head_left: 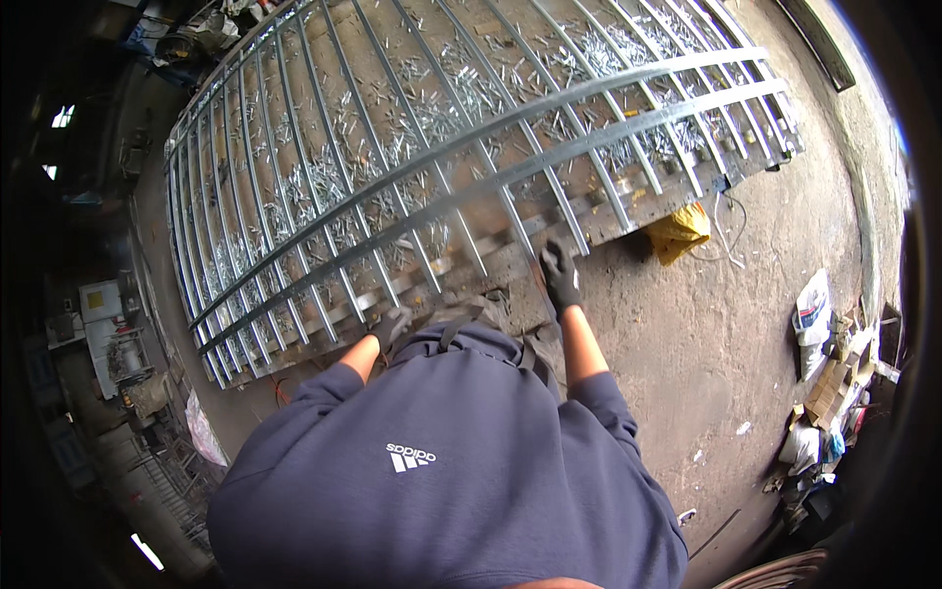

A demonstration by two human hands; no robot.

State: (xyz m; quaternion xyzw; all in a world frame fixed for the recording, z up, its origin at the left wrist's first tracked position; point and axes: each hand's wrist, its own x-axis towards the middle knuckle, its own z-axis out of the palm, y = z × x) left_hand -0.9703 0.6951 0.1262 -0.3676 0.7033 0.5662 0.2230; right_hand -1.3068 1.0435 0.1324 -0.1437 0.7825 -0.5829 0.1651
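Note:
A large grille of silver metal bars (329,128) lies across a low work table, with two long flat rails (461,147) crossing the bars near my side. My right hand (559,278), in a dark glove, is at the near end of one bar (521,228) right of the middle; its fingers look curled against that bar. My left hand (392,327), in a greyish glove, is low at the table's near edge, close to the bar ends. Its fingers are partly hidden and blurred, so their grip does not show.
Many short, shiny metal pieces (599,54) lie scattered under and between the bars. A yellow bag (679,234) sits by the table's right near edge, beside a thin cable (728,240). White sacks (811,319) and cardboard (830,393) are heaped on the right.

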